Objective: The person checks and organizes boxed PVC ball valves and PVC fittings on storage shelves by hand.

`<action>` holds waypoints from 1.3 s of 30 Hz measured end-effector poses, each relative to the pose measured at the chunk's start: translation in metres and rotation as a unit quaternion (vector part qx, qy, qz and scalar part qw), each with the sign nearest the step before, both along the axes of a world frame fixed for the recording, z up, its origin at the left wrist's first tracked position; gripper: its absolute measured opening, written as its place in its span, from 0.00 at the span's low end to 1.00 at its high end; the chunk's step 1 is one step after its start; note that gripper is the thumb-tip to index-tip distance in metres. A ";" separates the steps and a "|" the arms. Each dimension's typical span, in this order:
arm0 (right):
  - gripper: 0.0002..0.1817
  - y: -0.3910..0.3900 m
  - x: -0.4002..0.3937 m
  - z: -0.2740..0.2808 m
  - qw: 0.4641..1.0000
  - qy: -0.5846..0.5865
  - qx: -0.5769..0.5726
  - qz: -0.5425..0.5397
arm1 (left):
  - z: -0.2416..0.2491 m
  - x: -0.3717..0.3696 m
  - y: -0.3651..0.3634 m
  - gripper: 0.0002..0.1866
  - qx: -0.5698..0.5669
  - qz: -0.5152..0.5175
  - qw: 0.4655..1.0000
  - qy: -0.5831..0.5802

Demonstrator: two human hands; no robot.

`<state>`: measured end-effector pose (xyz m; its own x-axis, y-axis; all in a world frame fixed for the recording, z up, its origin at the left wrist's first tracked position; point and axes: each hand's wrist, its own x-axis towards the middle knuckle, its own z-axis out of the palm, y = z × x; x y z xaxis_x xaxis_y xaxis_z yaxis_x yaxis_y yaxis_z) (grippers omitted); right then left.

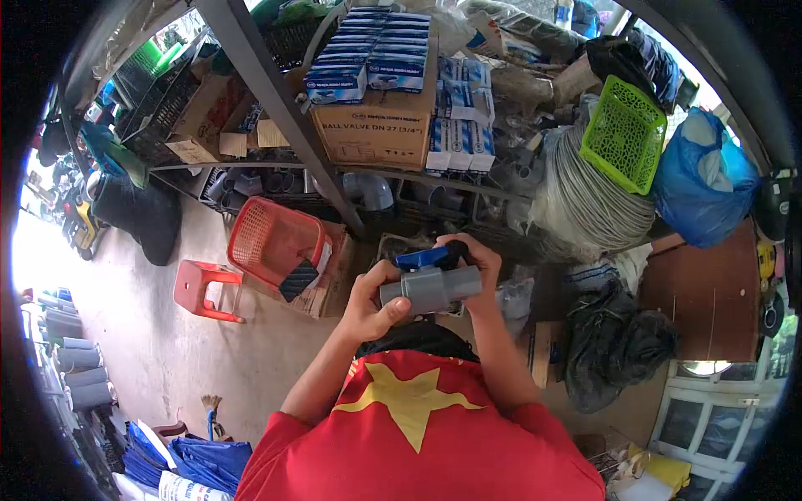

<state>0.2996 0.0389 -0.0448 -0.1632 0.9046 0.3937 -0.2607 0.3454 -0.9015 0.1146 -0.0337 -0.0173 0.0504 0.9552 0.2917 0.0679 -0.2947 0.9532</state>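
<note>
A grey plastic ball valve [428,289] with a blue handle [421,258] is held level in front of my chest. My left hand [373,307] wraps round its left end, the thumb pressed along the lower side. On the other side, my right hand [483,265] grips near the right end, its fingers bent behind the valve and the handle. A small black part [455,250] shows by the right fingertips; I cannot make out what it is. Most of the right fingers are hidden.
Ahead is a shelf with a carton [373,132] under stacked blue-and-white boxes [368,58]. Right of it sit a hose coil [591,200], a green basket [622,134] and a blue bag [703,188]. A red basket [271,242] and red stool [196,288] stand left.
</note>
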 end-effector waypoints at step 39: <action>0.21 -0.002 0.035 -0.052 0.948 0.138 -0.271 0.094 | 0.002 0.040 0.014 0.16 0.009 0.207 0.959 -0.192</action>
<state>0.3350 0.0367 -0.0973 -0.3005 0.9513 -0.0685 -0.5237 -0.2246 -0.8217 0.1543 -0.0197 -0.0154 -0.4459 0.8651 0.2295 -0.1733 -0.3350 0.9261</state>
